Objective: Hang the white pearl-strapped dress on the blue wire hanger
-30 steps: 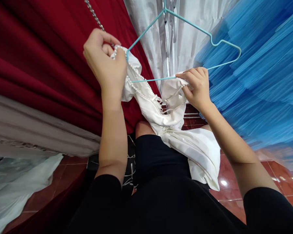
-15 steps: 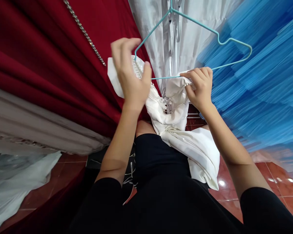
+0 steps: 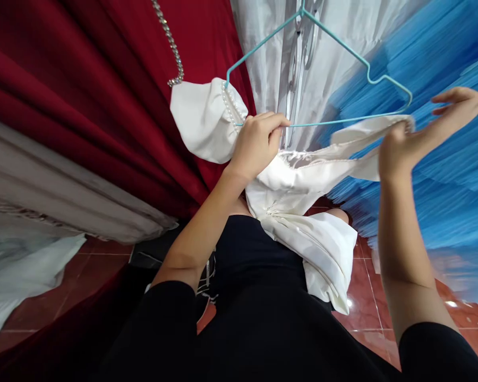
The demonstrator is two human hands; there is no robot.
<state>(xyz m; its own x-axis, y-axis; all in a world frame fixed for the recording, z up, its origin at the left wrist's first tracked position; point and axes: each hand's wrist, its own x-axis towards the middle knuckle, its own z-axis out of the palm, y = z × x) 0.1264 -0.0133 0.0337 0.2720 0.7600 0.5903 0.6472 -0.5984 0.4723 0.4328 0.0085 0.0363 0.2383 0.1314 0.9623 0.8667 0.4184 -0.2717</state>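
Note:
A white dress with pearl-beaded trim lies across my lap, its skirt bunched and twisted. One puffed sleeve hangs on the left end of a light-blue clothes hanger. My left hand is closed around the hanger's lower bar, close to the dress's neckline. Out to the right, my right hand holds the other sleeve stretched beside the hanger's right end, below its bar. The sleeve edge is caught near the thumb, while the other fingers reach outward, slightly blurred.
Red drapery with a beaded strand hangs on the left, above beige fabric. White cloth is behind the hanger. Layered blue tulle fills the right side. Red tiles cover the floor.
My left hand has moved from the left sleeve right to the hanger's bar. My right hand has left the bar and drawn the other sleeve out to the right.

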